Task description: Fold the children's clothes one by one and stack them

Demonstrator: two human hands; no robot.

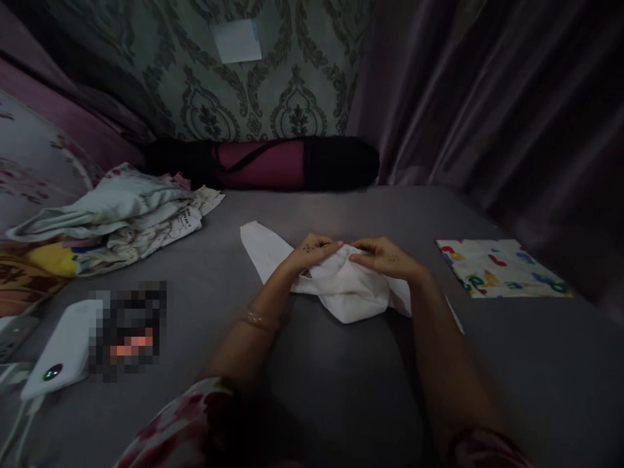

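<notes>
A white garment (353, 296) lies bunched on the grey sheet in front of me, with what looks like a sleeve stretching out to the far left and another part showing under my right forearm. My left hand (316, 252) grips its upper edge, the thumb lying along the cloth. Close by on the right, my right hand (383, 257) pinches the same edge between thumb and fingers. Between the two hands the fabric is gathered and slightly raised. Some fingertips are hidden behind the cloth.
A folded cloth with colourful prints (502, 266) lies to the right. Piled clothes (131, 208) sit at the left, near a white power bank (65, 344) with cables and a blurred-out item (129, 331). A long black and maroon bag (263, 164) lies along the wall.
</notes>
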